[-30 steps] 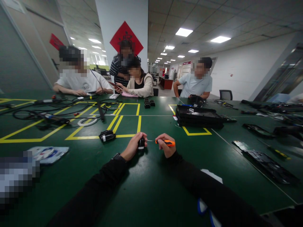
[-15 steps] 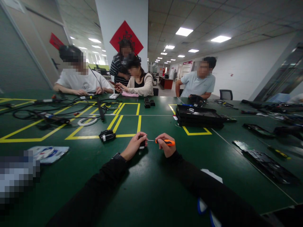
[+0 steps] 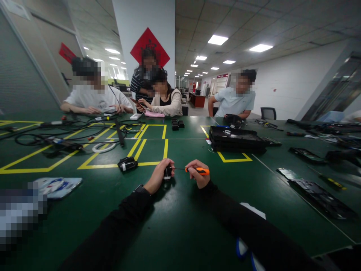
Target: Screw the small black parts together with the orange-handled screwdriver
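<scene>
My left hand (image 3: 158, 176) grips a small black device (image 3: 168, 172) that rests on the green table (image 3: 180, 218). My right hand (image 3: 197, 175) holds an orange-handled screwdriver (image 3: 199, 170) level, with its thin shaft pointing left and the tip at the device. Both of my arms are in black sleeves. A second small black device (image 3: 127, 164) lies on the table to the left of my left hand.
Yellow tape outlines mark the table. Cables (image 3: 64, 131) spread at the far left, a black tray (image 3: 235, 139) sits beyond my hands, and black parts (image 3: 318, 192) lie to the right. A plastic pouch (image 3: 56, 185) lies near left. Several people sit across the table.
My hands stay in place with the screwdriver tip at the device; the device shifted slightly within my left fingers. The view moved a little.
</scene>
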The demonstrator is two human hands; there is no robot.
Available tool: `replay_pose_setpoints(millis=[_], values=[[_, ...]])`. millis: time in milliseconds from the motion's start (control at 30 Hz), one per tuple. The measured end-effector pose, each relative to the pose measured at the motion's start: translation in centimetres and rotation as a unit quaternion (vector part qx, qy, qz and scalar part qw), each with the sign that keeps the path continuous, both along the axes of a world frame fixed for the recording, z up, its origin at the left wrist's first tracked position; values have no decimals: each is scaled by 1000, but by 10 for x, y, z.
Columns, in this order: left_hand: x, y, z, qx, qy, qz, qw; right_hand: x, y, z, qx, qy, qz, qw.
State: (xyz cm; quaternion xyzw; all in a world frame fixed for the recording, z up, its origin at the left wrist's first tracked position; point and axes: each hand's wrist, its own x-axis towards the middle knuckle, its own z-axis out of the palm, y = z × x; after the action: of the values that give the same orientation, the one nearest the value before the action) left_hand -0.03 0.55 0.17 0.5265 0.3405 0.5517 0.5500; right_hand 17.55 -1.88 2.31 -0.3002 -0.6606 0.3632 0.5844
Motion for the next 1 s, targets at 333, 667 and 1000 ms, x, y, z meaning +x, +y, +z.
replay_pose_setpoints(millis=[333, 667, 1000], values=[[0, 0, 3, -21, -32, 4, 999, -1, 1, 2, 98, -89, 29, 991], [-2, 5, -4, -25, -36, -1, 999, -5, -5, -4, 55, -88, -2, 995], [-5, 8, -6, -44, -66, -6, 997, -7, -4, -4, 133, -159, 18, 978]])
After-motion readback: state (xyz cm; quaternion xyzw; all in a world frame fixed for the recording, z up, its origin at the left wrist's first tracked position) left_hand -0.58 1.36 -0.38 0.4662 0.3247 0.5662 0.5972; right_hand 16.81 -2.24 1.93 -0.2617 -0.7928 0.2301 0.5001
